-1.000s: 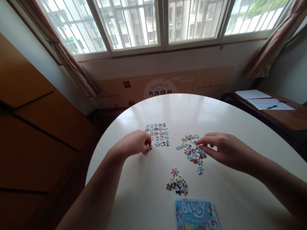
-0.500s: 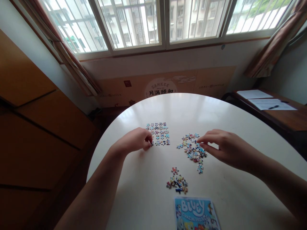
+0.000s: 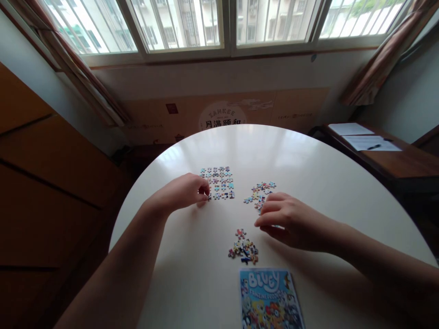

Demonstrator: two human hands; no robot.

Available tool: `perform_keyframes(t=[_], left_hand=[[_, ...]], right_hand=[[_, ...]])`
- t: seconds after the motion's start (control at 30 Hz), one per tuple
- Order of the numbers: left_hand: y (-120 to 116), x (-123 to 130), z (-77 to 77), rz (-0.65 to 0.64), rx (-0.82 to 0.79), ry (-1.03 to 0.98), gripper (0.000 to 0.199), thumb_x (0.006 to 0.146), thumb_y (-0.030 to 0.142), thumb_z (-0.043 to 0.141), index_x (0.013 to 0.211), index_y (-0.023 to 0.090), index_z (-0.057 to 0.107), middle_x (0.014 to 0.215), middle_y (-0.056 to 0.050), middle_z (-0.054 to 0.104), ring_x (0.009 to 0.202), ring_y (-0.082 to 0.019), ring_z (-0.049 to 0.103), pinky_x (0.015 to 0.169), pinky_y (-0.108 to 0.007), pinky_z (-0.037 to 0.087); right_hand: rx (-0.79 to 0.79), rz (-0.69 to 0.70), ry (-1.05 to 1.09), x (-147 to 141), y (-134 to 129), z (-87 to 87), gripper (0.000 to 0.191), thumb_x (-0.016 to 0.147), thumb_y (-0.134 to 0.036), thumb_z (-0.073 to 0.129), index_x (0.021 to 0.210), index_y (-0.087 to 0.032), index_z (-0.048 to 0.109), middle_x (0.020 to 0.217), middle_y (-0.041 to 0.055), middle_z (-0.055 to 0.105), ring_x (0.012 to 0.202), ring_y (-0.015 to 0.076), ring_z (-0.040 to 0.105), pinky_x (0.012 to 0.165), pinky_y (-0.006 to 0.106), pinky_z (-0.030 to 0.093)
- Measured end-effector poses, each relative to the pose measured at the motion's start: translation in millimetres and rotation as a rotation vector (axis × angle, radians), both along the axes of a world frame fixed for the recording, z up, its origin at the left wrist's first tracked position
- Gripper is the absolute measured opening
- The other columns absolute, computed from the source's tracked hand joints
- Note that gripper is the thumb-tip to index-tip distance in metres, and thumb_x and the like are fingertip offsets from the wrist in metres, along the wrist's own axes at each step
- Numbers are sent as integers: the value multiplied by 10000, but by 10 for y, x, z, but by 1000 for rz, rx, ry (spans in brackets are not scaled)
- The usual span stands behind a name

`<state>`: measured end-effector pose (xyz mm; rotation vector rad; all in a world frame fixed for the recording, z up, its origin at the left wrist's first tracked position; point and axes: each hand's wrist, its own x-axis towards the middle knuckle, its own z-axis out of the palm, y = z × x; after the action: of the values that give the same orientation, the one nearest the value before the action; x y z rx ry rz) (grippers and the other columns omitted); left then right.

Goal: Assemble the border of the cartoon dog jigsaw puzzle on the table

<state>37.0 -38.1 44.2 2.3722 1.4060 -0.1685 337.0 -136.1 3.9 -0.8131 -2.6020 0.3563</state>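
Observation:
On the white round table, my left hand (image 3: 183, 192) is at the lower left corner of a grid of puzzle pieces (image 3: 219, 182) laid out in rows. Its thumb and forefinger pinch a small puzzle piece (image 3: 209, 198) at the start of the bottom row. My right hand (image 3: 291, 221) hovers palm down over the near side of a loose heap of puzzle pieces (image 3: 263, 187), hiding part of it. Its fingers are loosely bent, tips slightly apart, and no piece shows between them. Closer to me lies a smaller heap of pieces (image 3: 245, 250).
A blue picture sheet with the word Bluey (image 3: 269, 297) lies at the near edge of view. Beyond the table (image 3: 171, 283) are a windowed wall and a printed carton panel (image 3: 260, 107). A brown side table (image 3: 408, 160) at right holds papers (image 3: 368, 143) and a pen.
My right hand has moved left and nearer to me, across the large heap. My left hand stays at the grid's corner. The whole view has shifted slightly.

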Motion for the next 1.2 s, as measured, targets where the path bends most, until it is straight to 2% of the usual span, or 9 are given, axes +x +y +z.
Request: perform_keyframes(t=[0.13, 0.27, 0.4, 0.67, 0.87, 1.07, 1.2], left_hand=[[-179, 118, 127, -65, 60, -30, 128, 794, 242, 617, 831, 216, 737, 791, -16, 712, 689, -159, 592, 611, -276, 379], [-373, 300, 185, -195, -29, -40, 90, 803, 303, 686, 788, 221, 722, 753, -3, 690, 682, -155, 568, 608, -288, 371], [-439, 418, 119, -255, -134, -17, 96, 772, 307, 726, 740, 217, 716, 745, -3, 686, 666, -150, 557, 588, -294, 362], [-424, 464, 1, -262, -242, 15, 128, 730, 333, 717, 706, 210, 695, 682, 0, 669, 579, -138, 527, 532, -291, 351], [-410, 475, -48, -307, -222, -34, 359, 835, 519, 679, 689, 191, 693, 637, -18, 648, 550, -128, 504, 529, -295, 333], [-436, 557, -84, -312, -190, -15, 347, 806, 520, 728, 689, 197, 681, 653, -17, 660, 576, -136, 514, 532, -291, 322], [-443, 592, -115, -304, -121, -8, 338, 864, 486, 671, 692, 194, 663, 699, -40, 686, 609, -149, 521, 564, -300, 330]], right_hand=[[20, 58, -80, -155, -109, -46, 207, 949, -171, 574, 1002, -264, 751, 846, 34, 674, 799, 185, 512, 767, 342, 387], [27, 66, -124, -154, -110, -66, 237, 923, -148, 595, 1008, -301, 755, 835, 25, 650, 802, 190, 484, 762, 341, 356], [29, 44, -129, -83, -63, -63, 249, 933, -135, 576, 1002, -296, 754, 837, 19, 648, 821, 189, 483, 782, 346, 349], [56, -43, -138, -36, -9, -81, 201, 962, -194, 564, 1003, -245, 753, 858, 44, 667, 821, 199, 516, 765, 351, 363], [82, -61, -99, -32, -2, -102, 260, 948, -162, 550, 1070, -257, 759, 895, 54, 686, 815, 196, 531, 765, 353, 374], [71, -36, -123, -31, 3, -89, 303, 923, -128, 544, 1054, -279, 772, 868, 47, 676, 797, 196, 519, 750, 351, 376], [75, -67, -126, -11, 16, -90, 293, 925, -133, 545, 1058, -271, 767, 889, 50, 678, 809, 200, 522, 767, 362, 382]])
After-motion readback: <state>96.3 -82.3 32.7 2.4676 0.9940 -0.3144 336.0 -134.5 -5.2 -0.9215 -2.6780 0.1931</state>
